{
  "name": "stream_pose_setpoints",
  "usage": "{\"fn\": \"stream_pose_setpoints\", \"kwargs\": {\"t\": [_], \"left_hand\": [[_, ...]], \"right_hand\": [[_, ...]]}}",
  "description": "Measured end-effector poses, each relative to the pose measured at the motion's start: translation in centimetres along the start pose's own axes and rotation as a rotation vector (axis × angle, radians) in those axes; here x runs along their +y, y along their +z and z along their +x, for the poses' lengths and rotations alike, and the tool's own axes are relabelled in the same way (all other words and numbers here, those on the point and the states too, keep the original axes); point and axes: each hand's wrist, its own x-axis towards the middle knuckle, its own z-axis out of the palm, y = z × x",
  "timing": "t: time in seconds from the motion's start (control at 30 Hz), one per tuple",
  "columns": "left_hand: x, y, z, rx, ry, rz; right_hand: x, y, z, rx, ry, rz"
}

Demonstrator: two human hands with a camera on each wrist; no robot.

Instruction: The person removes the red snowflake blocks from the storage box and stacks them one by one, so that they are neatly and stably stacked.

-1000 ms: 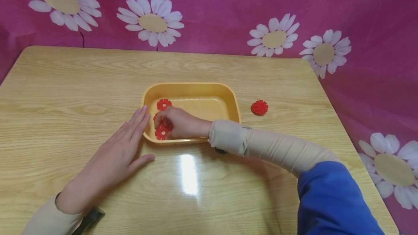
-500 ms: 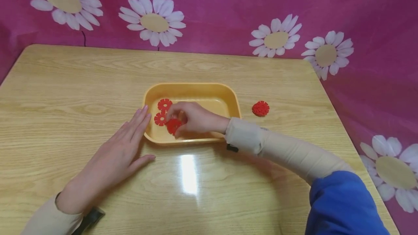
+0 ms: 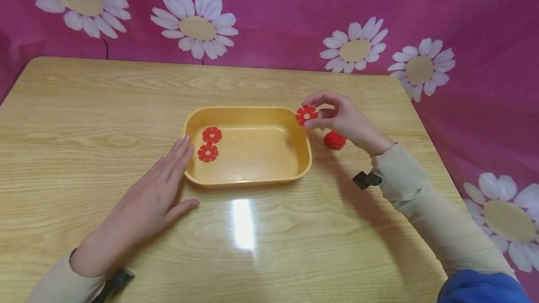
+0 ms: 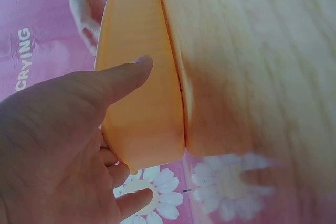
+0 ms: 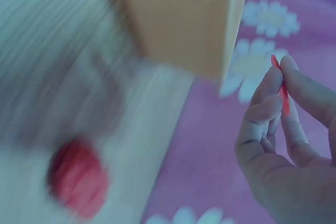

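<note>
Between thumb and fingertips my right hand [image 3: 343,118] pinches a red flower-shaped disc [image 3: 306,115], held above the right rim of a yellow plastic tub [image 3: 248,182]. In the right wrist view the same thin disc [image 5: 284,90] is seen edge-on. Two more red discs [image 3: 208,152] lie flat at the left end inside the tub. Just below my right hand, a small pile of red discs [image 3: 335,140] sits on the table, partly covered by the hand. My left hand [image 3: 145,195] rests with straight fingers against the tub's left side.
The wooden table [image 3: 105,120] carries the tub near its middle. A pink cloth [image 3: 278,18] with white daisies hangs behind and to the right of it.
My right hand has picked a red disc out of the tub and carried it right and up, over the tub's right rim. My left hand has stayed in place.
</note>
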Motion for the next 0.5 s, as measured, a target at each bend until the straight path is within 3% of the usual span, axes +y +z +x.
{"fn": "stream_pose_setpoints", "kwargs": {"t": [0.23,0.5], "left_hand": [[0.0,0.0,-0.1,0.001,0.000,-0.001],[0.0,-0.1,0.0,-0.006,-0.003,-0.005]], "right_hand": [[4.3,-4.3,-1.5,0.088,0.136,-0.152],[7.3,-5.2,-2.1,0.033,0.231,-0.146]]}}
